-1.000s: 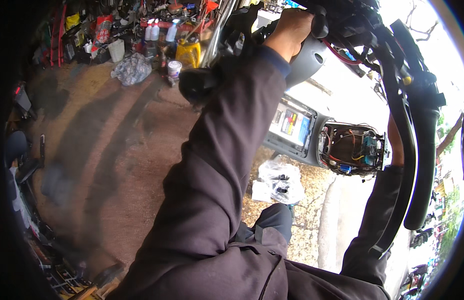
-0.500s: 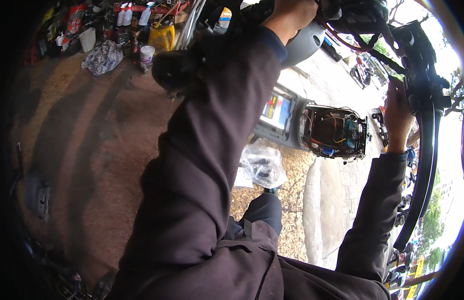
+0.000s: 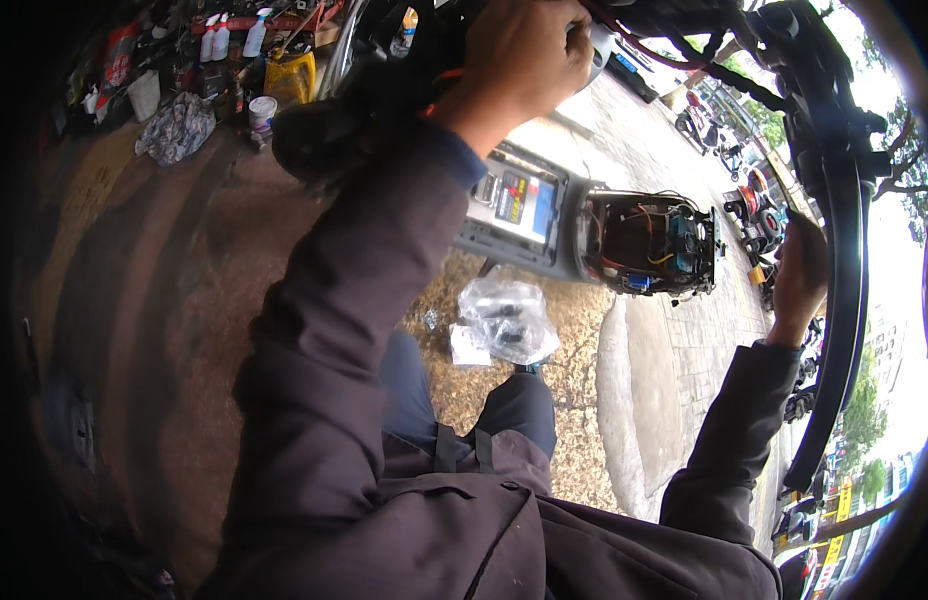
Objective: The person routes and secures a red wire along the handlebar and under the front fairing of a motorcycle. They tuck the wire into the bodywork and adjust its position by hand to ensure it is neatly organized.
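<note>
Closest to me is the person's dark jacket (image 3: 464, 540), its left sleeve (image 3: 324, 310) slanting up the middle and blocking part of the floor and the machine behind it. The left hand (image 3: 529, 60) is curled at the top, beside the dark front parts of a half-stripped scooter; I can't tell whether the fingers grip anything. The right hand (image 3: 804, 265) is raised on the other side, just beside a long black bar (image 3: 846, 320) that hides some of it, so its grip can't be told either. That bar hangs below a black assembly (image 3: 809, 90).

The scooter's grey body (image 3: 579, 225) lies ahead, between the two forearms. One recess holds a labelled box (image 3: 514, 195); next to it gapes an open housing crowded with wires (image 3: 679, 245). Below, on the speckled ground, a clear plastic bag (image 3: 504, 315) with dark pieces lies against a white paper (image 3: 471, 345), near the person's legs. A pale stone strip (image 3: 629, 400) borders the paving.

Further off to the left, clutter lines the workshop floor (image 3: 214, 300): crumpled plastic (image 3: 176, 128), a white tub (image 3: 262, 112), a yellow jug (image 3: 290, 78), spray bottles (image 3: 255, 35). Away to the right are parked two-wheelers (image 3: 754, 215) and, farthest, trees (image 3: 869, 420).
</note>
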Demonstrator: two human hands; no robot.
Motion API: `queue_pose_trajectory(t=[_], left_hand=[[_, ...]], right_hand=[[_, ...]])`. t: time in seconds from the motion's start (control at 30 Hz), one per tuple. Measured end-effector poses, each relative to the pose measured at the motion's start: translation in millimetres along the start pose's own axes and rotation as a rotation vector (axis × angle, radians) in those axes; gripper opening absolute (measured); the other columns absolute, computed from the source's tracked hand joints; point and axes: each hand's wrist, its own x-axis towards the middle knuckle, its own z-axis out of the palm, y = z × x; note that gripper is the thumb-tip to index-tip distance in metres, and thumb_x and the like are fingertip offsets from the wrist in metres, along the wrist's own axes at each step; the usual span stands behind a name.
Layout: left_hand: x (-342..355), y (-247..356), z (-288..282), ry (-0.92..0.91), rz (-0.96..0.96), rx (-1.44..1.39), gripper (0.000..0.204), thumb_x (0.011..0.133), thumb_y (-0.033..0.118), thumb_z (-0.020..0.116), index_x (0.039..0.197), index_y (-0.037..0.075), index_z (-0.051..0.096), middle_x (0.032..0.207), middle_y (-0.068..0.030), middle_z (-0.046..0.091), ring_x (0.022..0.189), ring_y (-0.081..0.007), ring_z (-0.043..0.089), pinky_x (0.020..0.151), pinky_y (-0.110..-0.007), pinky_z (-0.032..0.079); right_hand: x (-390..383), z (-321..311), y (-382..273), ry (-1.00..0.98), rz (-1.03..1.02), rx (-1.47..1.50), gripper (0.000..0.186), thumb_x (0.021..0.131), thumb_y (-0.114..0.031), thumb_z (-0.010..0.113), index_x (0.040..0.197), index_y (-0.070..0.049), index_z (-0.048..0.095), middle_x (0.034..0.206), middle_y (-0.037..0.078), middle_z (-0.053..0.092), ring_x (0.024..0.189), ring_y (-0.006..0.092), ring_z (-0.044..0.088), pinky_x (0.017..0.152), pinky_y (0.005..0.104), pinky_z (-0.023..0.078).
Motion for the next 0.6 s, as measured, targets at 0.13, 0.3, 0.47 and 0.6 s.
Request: queue_pose_trajectory(t=[0.13, 0.3, 0.47, 0.6], left_hand=[[-11.2, 19.5, -9.4, -0.131, 0.111, -0.076, 0.021, 0.083, 0.023, 0.068, 0.094, 0.005, 0.068, 0.096, -0.0124, 0.068, 0.098, -0.0316, 0.063, 0.086, -0.045, 0.049], [-41.4, 59.8, -14.4, -0.279, 0.332, 0.105, 0.047, 0.084, 0.044, 0.072, 0.120, 0.014, 0.070, 0.110, -0.0046, 0.071, 0.110, -0.0236, 0.061, 0.100, -0.049, 0.034], [-53.0, 77.7, -5.2, -0.476, -0.031, -0.244, 0.014, 0.092, 0.014, 0.064, 0.094, 0.003, 0.071, 0.066, -0.0139, 0.066, 0.057, -0.0215, 0.064, 0.054, -0.033, 0.048], [-50.3, 85.2, -1.1, -0.319, -0.462, -0.703, 0.016, 0.096, 0.011, 0.059, 0.085, 0.000, 0.065, 0.066, -0.0043, 0.062, 0.061, -0.0110, 0.057, 0.058, -0.029, 0.045]], right_hand=[[-20.6, 3.6, 21.6, 0.081, 0.310, 0.083, 0.020, 0.096, -0.002, 0.061, 0.112, 0.002, 0.070, 0.077, 0.000, 0.063, 0.062, 0.0047, 0.052, 0.055, 0.0204, 0.039], [-30.9, 32.1, 14.6, -0.053, 0.118, 0.138, 0.019, 0.093, 0.000, 0.062, 0.110, 0.002, 0.071, 0.071, 0.001, 0.063, 0.059, 0.0035, 0.052, 0.052, 0.0188, 0.036], [-38.0, 61.3, -0.3, -0.074, 0.179, 0.467, 0.020, 0.094, 0.003, 0.064, 0.113, 0.002, 0.070, 0.100, 0.005, 0.072, 0.083, 0.0053, 0.060, 0.073, 0.0192, 0.048], [-46.4, 82.5, -7.4, -0.056, 0.139, 0.383, 0.016, 0.093, 0.003, 0.062, 0.107, 0.003, 0.070, 0.089, 0.004, 0.071, 0.078, 0.0059, 0.060, 0.070, 0.0203, 0.048]])
